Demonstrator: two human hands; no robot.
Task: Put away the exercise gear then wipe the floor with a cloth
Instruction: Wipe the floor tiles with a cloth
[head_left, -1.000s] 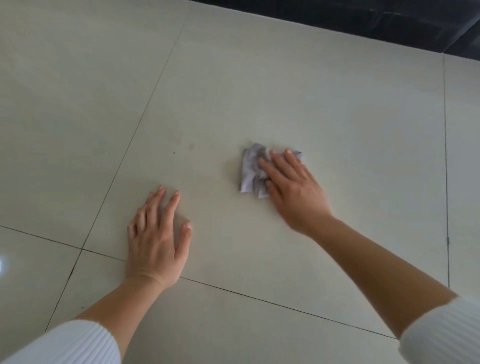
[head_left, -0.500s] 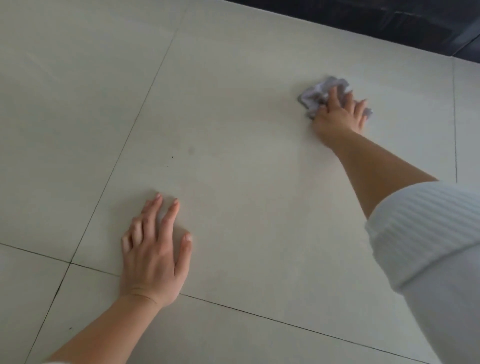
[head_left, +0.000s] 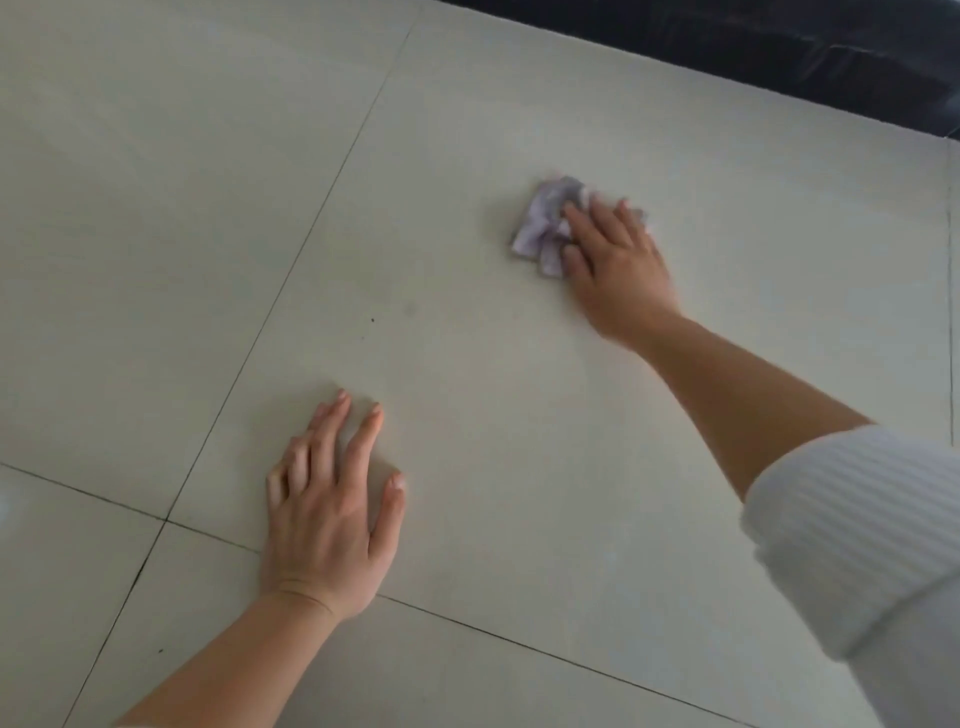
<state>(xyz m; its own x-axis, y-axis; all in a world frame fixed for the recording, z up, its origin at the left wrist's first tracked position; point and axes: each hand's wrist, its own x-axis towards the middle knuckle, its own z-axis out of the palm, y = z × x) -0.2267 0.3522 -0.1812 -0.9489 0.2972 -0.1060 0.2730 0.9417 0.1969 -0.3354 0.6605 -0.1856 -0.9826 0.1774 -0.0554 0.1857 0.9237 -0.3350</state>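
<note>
Pressing the cloth under flat fingers, the right hand has slid back nearer; left hand stays splayed.

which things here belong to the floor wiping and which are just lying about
Belongs to the job:
- crumpled cloth, pressed down by the right hand
- tiled floor
- left hand, flat on the tile as a brace

Just there:
- dark strip along the far edge; what it is cannot be told
- white sleeve on the right arm

No exercise gear is in view.
</note>
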